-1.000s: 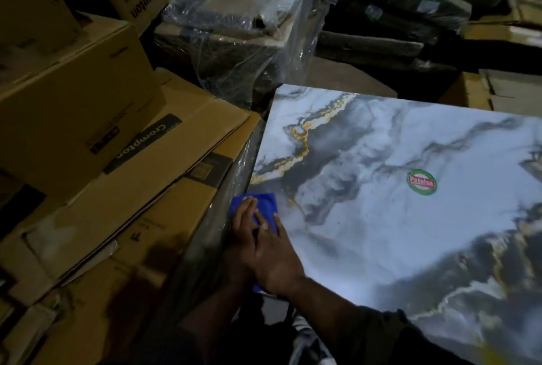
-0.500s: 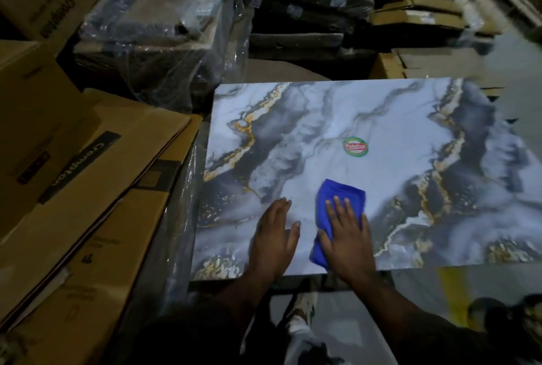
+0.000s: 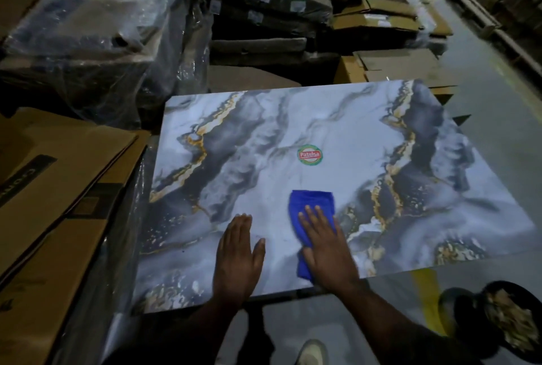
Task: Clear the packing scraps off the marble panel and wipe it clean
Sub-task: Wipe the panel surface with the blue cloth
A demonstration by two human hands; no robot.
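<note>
In the middle of a dim storeroom, seen from the head camera, lies one large rectangular marble panel [image 3: 264, 136], glossy, pale blue-white with dark grey clouds and thin gold veins running through it. Near its centre sits a single round sticker [image 3: 310, 154], green-rimmed with a red band; its white lettering is too blurred to read surely. One blue cloth [image 3: 311, 203], soft and folded into a rough oblong, rests on the panel just below the sticker. The right hand [image 3: 325, 250] lies flat on the cloth, fingers stretched out and slightly spread, pressing rather than gripping. The left hand [image 3: 239, 256] lies flat on the bare marble just beside it, fingers straight and together, holding nothing. To the left stand brown corrugated cardboard boxes [image 3: 58, 188] with a black printed strip, its lettering unreadable. Behind are goods wrapped in crinkled clear plastic film [image 3: 88, 27] and a stack of flat dark grey packs [image 3: 272, 12] bearing small white labels.
</note>
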